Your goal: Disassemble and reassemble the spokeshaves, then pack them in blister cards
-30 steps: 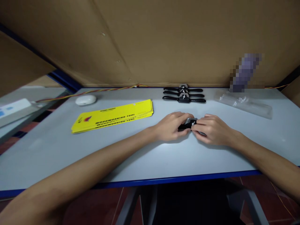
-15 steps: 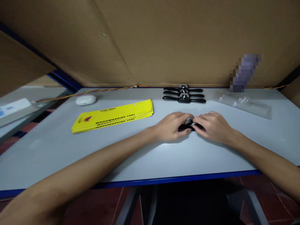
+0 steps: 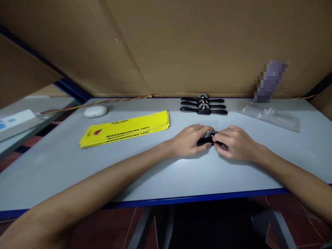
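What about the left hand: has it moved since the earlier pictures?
No, not visibly. Judged against the three black tools lying farther back, the left hand keeps its place, holding another black tool.

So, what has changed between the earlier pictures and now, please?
The right hand shifted slightly away from the person, then back, at the middle of the black tool. The left hand kept its hold; the yellow cards and three tools behind stayed put.
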`<state>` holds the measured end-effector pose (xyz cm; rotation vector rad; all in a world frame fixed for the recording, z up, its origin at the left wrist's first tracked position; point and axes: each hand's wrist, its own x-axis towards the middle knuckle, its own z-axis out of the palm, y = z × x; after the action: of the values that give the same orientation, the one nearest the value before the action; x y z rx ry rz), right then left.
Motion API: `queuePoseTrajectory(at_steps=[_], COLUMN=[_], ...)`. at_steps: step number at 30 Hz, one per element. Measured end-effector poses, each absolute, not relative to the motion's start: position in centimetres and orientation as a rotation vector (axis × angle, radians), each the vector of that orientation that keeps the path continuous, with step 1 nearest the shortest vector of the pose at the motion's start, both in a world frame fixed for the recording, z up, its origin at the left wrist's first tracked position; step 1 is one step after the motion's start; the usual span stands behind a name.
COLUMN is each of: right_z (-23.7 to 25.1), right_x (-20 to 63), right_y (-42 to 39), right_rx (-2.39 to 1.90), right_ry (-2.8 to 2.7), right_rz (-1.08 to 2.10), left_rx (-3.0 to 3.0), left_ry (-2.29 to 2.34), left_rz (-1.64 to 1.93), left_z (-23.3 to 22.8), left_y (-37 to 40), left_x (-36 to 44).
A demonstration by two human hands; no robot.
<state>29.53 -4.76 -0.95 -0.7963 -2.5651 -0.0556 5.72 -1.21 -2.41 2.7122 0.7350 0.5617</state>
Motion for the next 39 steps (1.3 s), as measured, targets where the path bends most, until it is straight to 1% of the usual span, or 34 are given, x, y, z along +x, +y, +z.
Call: queuePoseTrajectory(at_steps=[11, 18, 25, 30, 39], right_z=[-0.5, -0.6, -0.9, -1.3, -0.1], right_x=[30.4, 30.5, 30.3, 29.8, 30.5], right_y=[-4.3, -3.9, -4.1, -4.6, -4.3], right_rx=[-0.872, -0.915, -0.806, -0.742, -0.864], right_ry=[-2.635, -2.602, -2.633, -2.666, -2.615], right_rz=[0.048, -0.027, -0.067, -0.028, -0.033], left_rx=[2.709, 2.725, 2.725, 2.718, 2.729], left_ry=[0.717, 0.729, 0.719, 0.721, 0.726], left_rz=[0.571, 0.551, 0.571, 0.567, 0.558], left_z=[-2.4, -2.3, -2.3, -2.3, -2.5], left_y=[-1.1, -1.1, -1.1, -1.1, -1.0], left_x=[5.8, 5.7, 5.7, 5.7, 5.7])
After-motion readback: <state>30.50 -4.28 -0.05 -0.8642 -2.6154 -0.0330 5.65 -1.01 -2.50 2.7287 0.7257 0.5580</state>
